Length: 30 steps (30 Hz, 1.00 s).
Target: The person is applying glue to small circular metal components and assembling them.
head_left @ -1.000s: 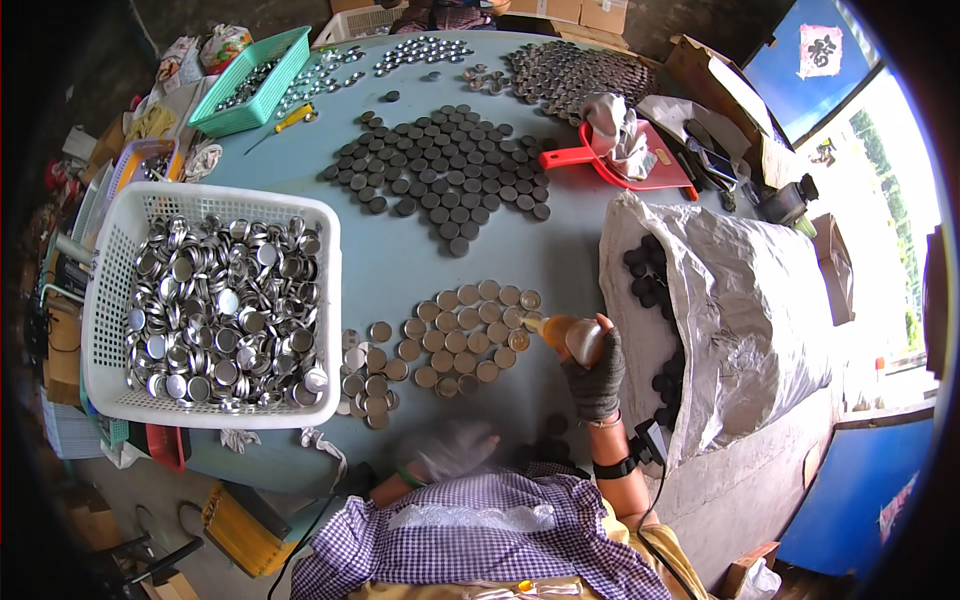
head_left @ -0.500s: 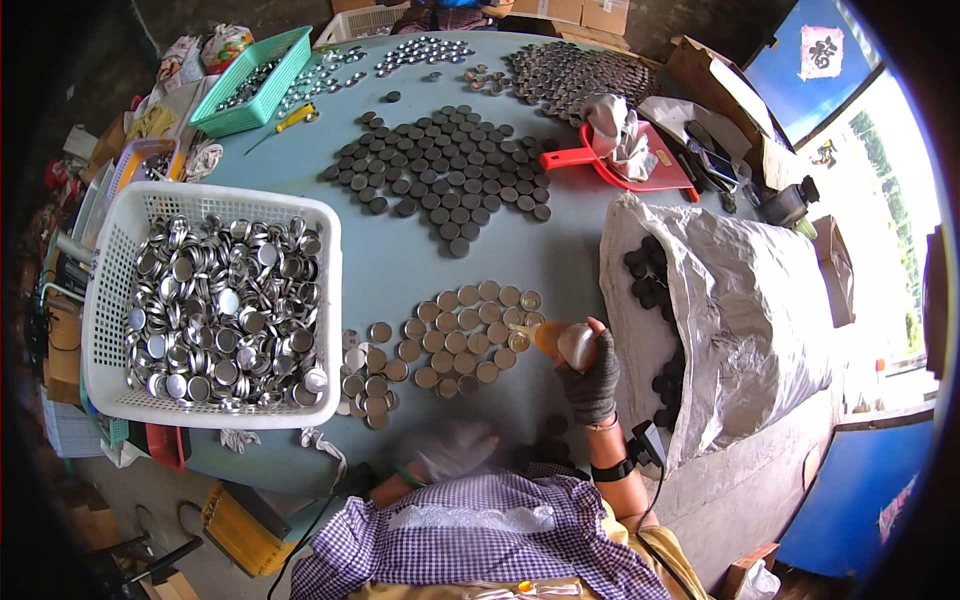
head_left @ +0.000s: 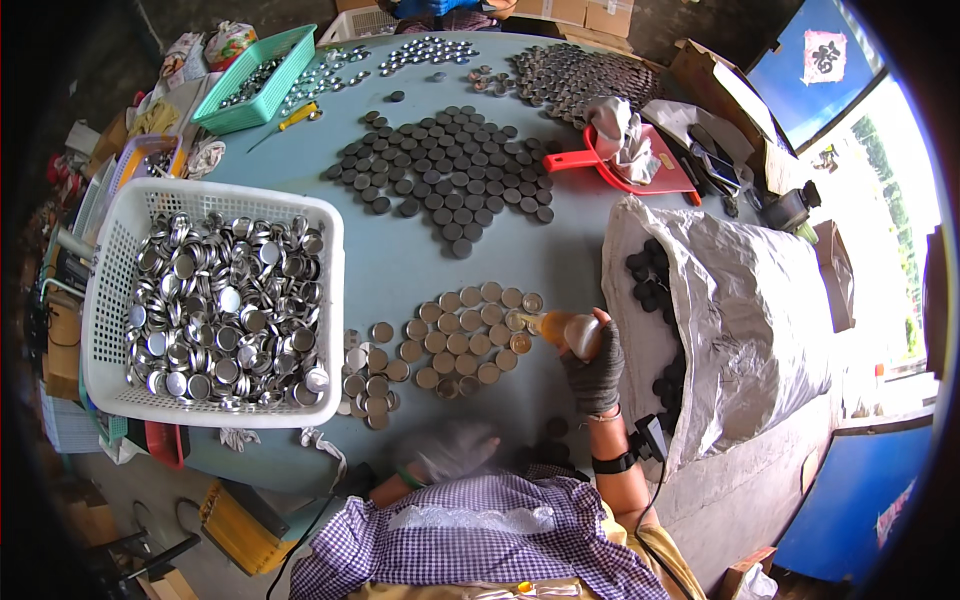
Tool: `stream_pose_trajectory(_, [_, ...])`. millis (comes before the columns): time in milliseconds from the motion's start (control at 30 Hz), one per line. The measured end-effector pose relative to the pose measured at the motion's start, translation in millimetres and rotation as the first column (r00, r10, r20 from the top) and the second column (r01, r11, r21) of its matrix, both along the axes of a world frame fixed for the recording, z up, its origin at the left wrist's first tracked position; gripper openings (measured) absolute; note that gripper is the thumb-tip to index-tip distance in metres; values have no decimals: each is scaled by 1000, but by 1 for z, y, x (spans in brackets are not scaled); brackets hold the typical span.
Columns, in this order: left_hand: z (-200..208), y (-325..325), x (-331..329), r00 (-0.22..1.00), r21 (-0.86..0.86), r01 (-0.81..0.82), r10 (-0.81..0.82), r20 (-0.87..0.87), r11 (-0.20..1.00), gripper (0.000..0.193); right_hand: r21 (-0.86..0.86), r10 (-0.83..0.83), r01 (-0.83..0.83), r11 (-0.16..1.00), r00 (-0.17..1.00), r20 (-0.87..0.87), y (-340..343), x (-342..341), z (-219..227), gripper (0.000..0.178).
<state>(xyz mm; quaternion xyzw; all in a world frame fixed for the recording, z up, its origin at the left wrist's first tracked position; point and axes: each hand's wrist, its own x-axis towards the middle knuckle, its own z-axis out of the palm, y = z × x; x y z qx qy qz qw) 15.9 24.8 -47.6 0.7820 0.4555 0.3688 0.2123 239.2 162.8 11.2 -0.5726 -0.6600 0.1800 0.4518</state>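
Observation:
My right hand, in a grey fingerless glove, is wrapped round a squeeze bottle of amber liquid. The bottle lies tilted, its nozzle pointing left over the right end of a cluster of shallow round metal caps on the table. Under the nozzle, one cap looks amber inside. Near the table's front edge, my gloved left hand is smeared by motion, so its fingers cannot be made out. Beyond the caps lies a spread of black discs.
A white basket heaped with metal caps stands at left. At right, a white woven sack holds black discs. Farther back are a red dustpan with a cloth, a green basket, a yellow-handled screwdriver and a co-worker's blue-gloved hand.
The bottle's nozzle has shifted slightly over the rightmost caps, and a cap beneath it now looks more amber. My left hand stays blurred in about the same place.

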Motion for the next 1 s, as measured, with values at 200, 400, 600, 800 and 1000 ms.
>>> stream_pose_trajectory(200, [18, 5, 0, 999, -256, 33, -37, -10, 966, 22, 53, -18, 16, 998, 999, 34, -6, 9, -5, 66])
stream_pose_trajectory(400, [19, 6, 0, 999, -284, 33, -41, -23, 958, 23, 26, -2, 1, 1000, 999, 39, -16, 10, -4, 68])
stream_pose_trajectory(600, [25, 8, -1, 998, -299, 52, -59, -15, 953, 23, -32, 18, -18, 999, 1000, -6, -15, 3, -2, 67])
stream_pose_trajectory(800, [14, 4, 1, 999, -288, 24, -30, -17, 957, 23, -4, 8, -8, 1000, 1000, 27, -5, -4, 3, 67])
stream_pose_trajectory(1000, [18, 6, 1, 1000, -418, 5, -8, -7, 909, 25, -2, -4, 4, 1000, 1000, 9, -1, 0, 2, 67])
